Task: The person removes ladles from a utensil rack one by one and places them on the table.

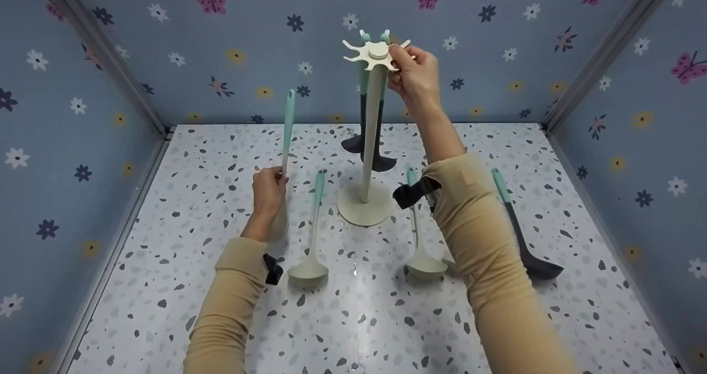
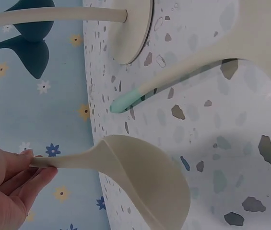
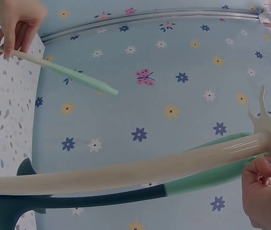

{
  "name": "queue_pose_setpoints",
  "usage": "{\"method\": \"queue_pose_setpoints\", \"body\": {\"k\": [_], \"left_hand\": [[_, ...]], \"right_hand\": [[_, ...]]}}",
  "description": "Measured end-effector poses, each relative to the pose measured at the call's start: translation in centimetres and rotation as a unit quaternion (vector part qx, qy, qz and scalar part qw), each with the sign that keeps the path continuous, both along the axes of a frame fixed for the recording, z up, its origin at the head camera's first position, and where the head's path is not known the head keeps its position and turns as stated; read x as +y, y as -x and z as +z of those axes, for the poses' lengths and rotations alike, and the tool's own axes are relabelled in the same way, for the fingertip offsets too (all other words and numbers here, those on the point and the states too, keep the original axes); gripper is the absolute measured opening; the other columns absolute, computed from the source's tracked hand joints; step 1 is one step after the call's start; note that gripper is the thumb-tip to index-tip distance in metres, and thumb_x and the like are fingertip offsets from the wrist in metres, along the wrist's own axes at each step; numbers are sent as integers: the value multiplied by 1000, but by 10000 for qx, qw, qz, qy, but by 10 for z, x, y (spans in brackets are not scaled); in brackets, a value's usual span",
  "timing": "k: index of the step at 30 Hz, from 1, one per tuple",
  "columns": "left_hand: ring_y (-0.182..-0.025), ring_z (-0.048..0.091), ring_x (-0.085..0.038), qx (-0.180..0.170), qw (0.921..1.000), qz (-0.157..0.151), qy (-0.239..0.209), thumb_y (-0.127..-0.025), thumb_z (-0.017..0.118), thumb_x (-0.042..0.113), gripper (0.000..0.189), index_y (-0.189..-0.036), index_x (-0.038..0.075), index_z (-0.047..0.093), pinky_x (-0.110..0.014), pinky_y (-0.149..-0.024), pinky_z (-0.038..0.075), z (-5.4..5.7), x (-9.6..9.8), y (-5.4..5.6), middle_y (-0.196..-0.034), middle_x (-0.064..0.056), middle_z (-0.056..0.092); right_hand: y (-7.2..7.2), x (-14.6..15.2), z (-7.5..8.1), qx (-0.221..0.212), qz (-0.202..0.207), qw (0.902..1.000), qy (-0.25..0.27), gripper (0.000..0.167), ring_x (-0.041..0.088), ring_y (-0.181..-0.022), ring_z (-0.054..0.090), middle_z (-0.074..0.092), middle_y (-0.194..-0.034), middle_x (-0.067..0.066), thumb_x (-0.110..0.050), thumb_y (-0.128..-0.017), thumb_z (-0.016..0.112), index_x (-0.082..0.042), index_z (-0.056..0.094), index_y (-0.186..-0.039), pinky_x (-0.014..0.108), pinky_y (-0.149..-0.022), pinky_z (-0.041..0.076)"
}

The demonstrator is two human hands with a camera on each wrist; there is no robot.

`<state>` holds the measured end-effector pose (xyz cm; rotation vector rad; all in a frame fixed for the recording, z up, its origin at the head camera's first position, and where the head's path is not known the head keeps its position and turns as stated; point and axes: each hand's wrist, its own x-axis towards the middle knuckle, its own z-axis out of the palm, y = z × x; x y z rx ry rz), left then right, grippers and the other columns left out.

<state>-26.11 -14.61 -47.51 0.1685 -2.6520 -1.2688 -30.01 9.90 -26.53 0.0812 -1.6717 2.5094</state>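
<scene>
My left hand (image 1: 268, 194) pinches the cream shaft of a ladle (image 1: 289, 122) with a mint handle. The ladle tilts with its handle end up, left of the utensil stand (image 1: 371, 136); in the left wrist view its cream bowl (image 2: 157, 184) hangs low over the tabletop. With thumb and fingers, my right hand (image 1: 417, 78) grips the right edge of the stand's hooked top (image 1: 369, 53). Two dark ladles with mint handles hang from the back hooks, one bowl (image 1: 381, 161) lower and nearer than the other (image 1: 353, 143).
A cream ladle (image 1: 307, 269) lies in front of the stand to the left, another cream ladle (image 1: 425, 264) to the right. Farther right lies a dark ladle (image 1: 538, 266). My right forearm partly covers another cream piece (image 1: 450, 261). Patterned walls (image 1: 221, 53) border the speckled table (image 1: 353, 319).
</scene>
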Motion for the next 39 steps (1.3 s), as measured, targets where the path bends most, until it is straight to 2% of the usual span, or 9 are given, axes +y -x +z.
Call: {"method": "queue_pose_setpoints", "body": {"k": [8,15,22,25,26,29,32,34,39], "left_hand": [[-77,58,-25,-666,9972,58,326,-85,51,-5,20,-102,-9,61,-35,-68,47,-16,-7,-6,-89,-21,63],[-83,60,-32,-1276,9896,-15,659,-82,51,-7,22,-101,-14,59,-39,-72,48,-26,-11,-15,-93,-25,61],[-78,61,-33,-1686,9826,79,780,-78,51,-9,18,-93,-14,61,-41,-70,48,-38,-11,-21,-89,-26,62],[-75,60,-33,-1763,9812,32,790,-76,51,-10,17,-91,-14,59,-42,-69,49,-47,-13,-20,-85,-26,61],[-69,60,-32,-1584,9834,28,883,-74,52,-11,14,-86,-13,59,-40,-64,49,-54,-13,-18,-80,-25,61],[-69,59,-33,-1601,9810,-15,1100,-75,51,-11,12,-85,-12,56,-41,-64,48,-62,-14,-17,-79,-25,59],[-72,58,-33,-1749,9764,-21,1270,-78,49,-9,10,-86,-11,55,-42,-66,47,-62,-12,-21,-82,-25,57],[-77,57,-34,-1995,9717,-53,1263,-81,46,-9,12,-89,-11,54,-44,-71,46,-56,-10,-25,-86,-25,56],[-75,56,-33,-1961,9714,-186,1330,-86,41,-6,12,-90,-11,52,-43,-70,46,-55,-7,-35,-84,-24,55]], "right_hand": [[1,1,-1,5,5,10000,16,21,10,-42,31,37,-57,5,-1,-88,50,2,45,-68,19,-37,24],[1,1,-1,17,6,10000,16,20,10,-42,32,39,-58,5,-1,-88,51,3,47,-69,19,-37,24],[0,1,-1,44,-21,10000,-6,21,9,-41,33,39,-57,5,-2,-88,51,2,46,-68,19,-36,24],[0,1,-1,66,-34,10000,-22,21,9,-41,33,39,-57,5,-2,-88,51,2,46,-68,19,-36,25],[0,1,-1,72,-37,10000,-24,21,10,-41,33,39,-57,5,-1,-88,51,2,46,-68,19,-36,25],[0,1,-1,79,-41,10000,-12,21,9,-42,34,39,-57,5,-1,-88,51,2,46,-68,19,-36,25],[0,1,-1,87,-57,9999,-33,21,9,-42,34,40,-58,5,-1,-88,51,2,46,-68,18,-37,25],[0,1,-2,97,-73,9999,-63,21,10,-42,34,40,-58,5,-1,-88,51,2,46,-68,18,-37,26],[0,1,-2,128,-72,9998,-123,20,10,-43,34,40,-59,5,-2,-88,51,2,47,-69,18,-38,26]]}}
